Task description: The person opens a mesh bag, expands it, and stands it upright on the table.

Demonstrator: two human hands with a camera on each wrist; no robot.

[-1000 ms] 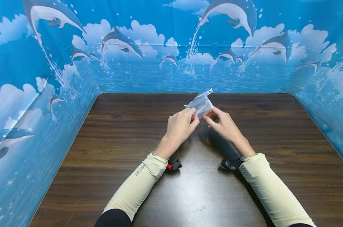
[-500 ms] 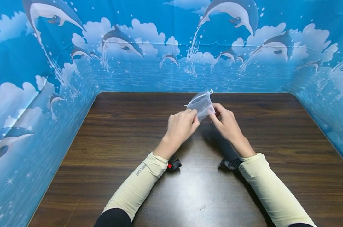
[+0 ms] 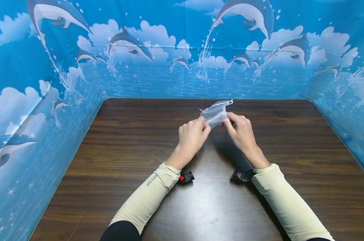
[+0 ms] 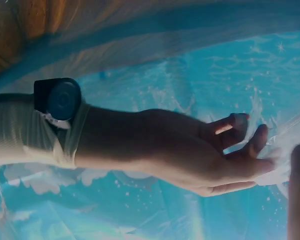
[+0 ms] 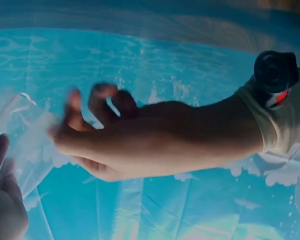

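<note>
Head view: a small sheer drawstring pouch (image 3: 215,113) is held above the far middle of the dark wooden tabletop (image 3: 115,160). The left hand (image 3: 191,134) pinches its near-left corner; the right hand (image 3: 241,130) pinches its right side.

Left wrist view: the left hand's fingertips (image 4: 260,134) grip the pouch's edge.

Right wrist view: the right hand's grip, thumb against fingers (image 5: 72,102), pinches the blurred pouch.

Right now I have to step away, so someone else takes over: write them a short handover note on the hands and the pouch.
Left hand: pinches the near left edge of the small sheer pouch.
Right hand: pinches the pouch's near right side.
Pouch: held between both hands above the dark wooden table, its white drawstring at the far end.
Done: pouch is off the table, in both hands.
Left: whether its mouth is open or anything is inside cannot be told; check that first.
</note>
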